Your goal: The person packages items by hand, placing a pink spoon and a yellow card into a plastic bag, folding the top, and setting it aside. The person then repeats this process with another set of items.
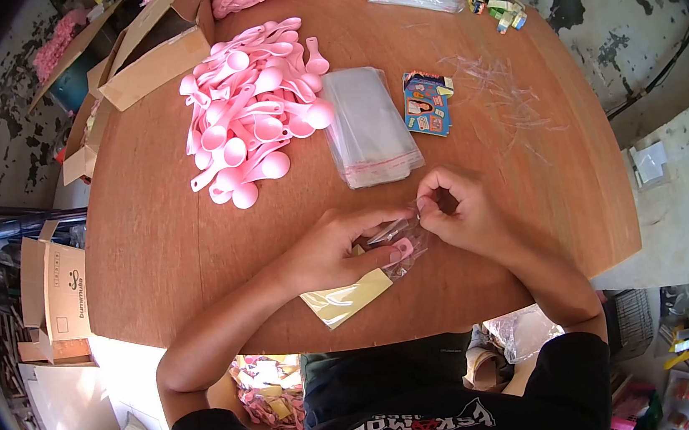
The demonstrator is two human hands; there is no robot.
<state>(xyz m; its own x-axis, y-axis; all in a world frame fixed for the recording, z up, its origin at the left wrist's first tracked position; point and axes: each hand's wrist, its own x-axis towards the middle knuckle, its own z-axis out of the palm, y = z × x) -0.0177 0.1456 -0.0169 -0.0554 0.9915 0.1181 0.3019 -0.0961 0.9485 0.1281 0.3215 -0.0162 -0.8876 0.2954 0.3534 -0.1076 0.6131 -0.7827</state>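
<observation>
My left hand [335,245] is closed on a clear plastic bag [417,263] near the table's front edge, its thumb pressing from above. Inside the bag show a pink handle end [403,248] with a hole and a shiny pale yellow card [347,300]. At the bag's open end, my right hand [463,212] pinches thumb and forefinger together on the clear film. Just beyond both hands lies a stack of flat clear bags [368,120]. A heap of pink measuring spoons [254,111] spreads to its left, and a small stack of blue printed cards [427,105] sits to its right.
Thin clear plastic strips [509,101] are scattered on the right of the wooden table [156,260]. Small boxes [499,10] stand at the back right. Open cardboard boxes [156,58] edge the back left. Below the table, a box holds packed pieces [270,386].
</observation>
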